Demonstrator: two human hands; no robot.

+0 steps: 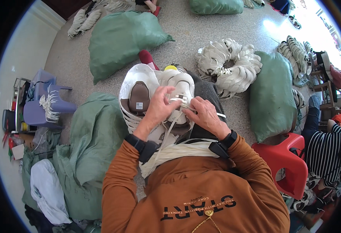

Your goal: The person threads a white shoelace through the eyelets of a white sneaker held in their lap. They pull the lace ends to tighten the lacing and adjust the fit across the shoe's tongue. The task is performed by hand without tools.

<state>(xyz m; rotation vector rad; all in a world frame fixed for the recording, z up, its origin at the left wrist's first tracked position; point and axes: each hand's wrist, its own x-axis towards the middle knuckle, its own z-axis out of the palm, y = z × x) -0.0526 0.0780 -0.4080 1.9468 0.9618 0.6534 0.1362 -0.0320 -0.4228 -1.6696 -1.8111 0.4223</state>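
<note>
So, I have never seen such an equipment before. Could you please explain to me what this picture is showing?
There is no robot here: these are a person's own bare hands. A wide fisheye camera on the head looks down, so straight edges bend near the rim.

The left hand and right hand meet at the front of a white shoe, over the lap. Their fingers are at its pale lace; exactly how they grip it is hard to see. Each wrist wears a black band.

On the floor beyond lie a green sack and a ring of pale shoe parts. A red stool stands at the right.
</note>
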